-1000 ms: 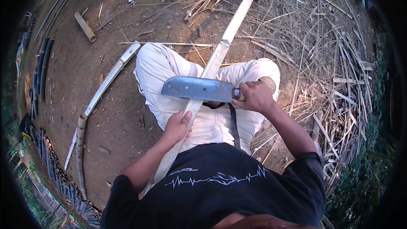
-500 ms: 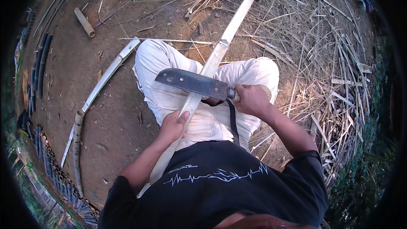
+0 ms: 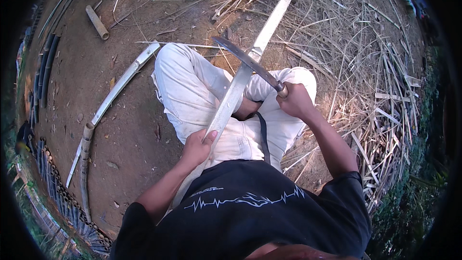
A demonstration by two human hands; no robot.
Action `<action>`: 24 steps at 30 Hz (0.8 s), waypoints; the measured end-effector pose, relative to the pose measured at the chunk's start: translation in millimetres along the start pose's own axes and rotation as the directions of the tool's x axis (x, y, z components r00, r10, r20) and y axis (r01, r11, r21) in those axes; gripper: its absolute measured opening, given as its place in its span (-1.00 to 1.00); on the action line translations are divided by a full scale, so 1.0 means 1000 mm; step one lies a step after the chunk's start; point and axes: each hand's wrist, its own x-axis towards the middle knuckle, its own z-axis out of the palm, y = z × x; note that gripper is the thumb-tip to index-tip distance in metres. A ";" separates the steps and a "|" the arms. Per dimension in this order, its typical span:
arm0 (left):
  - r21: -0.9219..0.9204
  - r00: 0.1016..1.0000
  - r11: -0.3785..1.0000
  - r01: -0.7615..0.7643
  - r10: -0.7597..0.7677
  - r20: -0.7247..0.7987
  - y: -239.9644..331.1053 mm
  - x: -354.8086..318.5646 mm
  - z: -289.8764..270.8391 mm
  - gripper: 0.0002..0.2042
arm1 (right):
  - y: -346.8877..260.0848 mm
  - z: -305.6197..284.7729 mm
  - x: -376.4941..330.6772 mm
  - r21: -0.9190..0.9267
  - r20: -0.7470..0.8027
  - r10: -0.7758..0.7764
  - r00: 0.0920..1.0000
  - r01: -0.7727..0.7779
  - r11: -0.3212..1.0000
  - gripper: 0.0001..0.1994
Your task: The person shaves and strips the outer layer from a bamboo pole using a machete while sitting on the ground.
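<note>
- I sit outdoors on bare brown packed earth point(image 3: 120, 130), my legs in pale off-white trousers point(image 3: 192, 91) crossed beneath both hands.
- My left hand point(image 3: 196, 148) is clenched around the near end of a long pale split bamboo strip point(image 3: 236, 94); from that hand the strip runs up and away over my lap, past my right hand and on across the ground toward the far edge.
- My right hand point(image 3: 296, 100) is closed tight on the handle of a long dark-bladed metal machete point(image 3: 245, 60) — the blade reaches out to the left of that hand and crosses the strip at an angle, edge against it as far as I can tell.
- Beyond and to the right of my right hand lies a thick litter of dry straw-coloured bamboo slivers and shavings point(image 3: 375, 91), spread over the ground.
- Left of my left hand, well apart, a curved pale half-split bamboo length point(image 3: 120, 84) lies on the earth, with a thinner greyish bamboo pole point(image 3: 84, 163) just below it.
- Farther out on that side, a short brown bamboo offcut point(image 3: 97, 22) lies alone, and dark bamboo poles point(image 3: 43, 72) lie in a row along the rim.
- No container shows anywhere — everything lies loose on the dirt.
</note>
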 end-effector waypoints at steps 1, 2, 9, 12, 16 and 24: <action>-0.020 0.999 0.999 0.045 -0.045 0.010 0.005 -0.005 0.002 -0.64 | -0.011 0.002 -0.011 -0.063 0.012 -0.051 0.999 0.052 0.997 -0.76; 0.122 0.996 0.989 -0.078 0.083 -0.035 -0.002 -0.002 0.003 -0.65 | -0.024 0.004 -0.019 -0.154 0.057 -0.145 0.988 0.152 0.976 -0.77; 0.327 0.991 0.943 -0.069 0.104 -0.090 -0.017 -0.015 0.006 -0.60 | 0.042 -0.018 0.028 -0.288 -0.065 -0.041 0.997 0.020 0.957 -0.79; 0.154 0.992 0.983 -0.095 0.106 -0.069 -0.017 -0.008 0.004 -0.58 | 0.016 -0.011 0.015 0.019 0.019 0.072 0.997 -0.073 0.997 -0.78; 0.189 0.997 0.980 -0.056 0.066 -0.046 -0.011 -0.009 0.001 -0.59 | -0.008 -0.006 -0.016 -0.056 0.054 0.000 0.999 0.003 0.998 -0.78; 0.174 0.998 0.984 -0.027 0.036 -0.046 -0.011 -0.034 0.005 -0.62 | 0.036 -0.024 0.032 -0.251 -0.124 0.083 0.989 -0.113 0.961 -0.79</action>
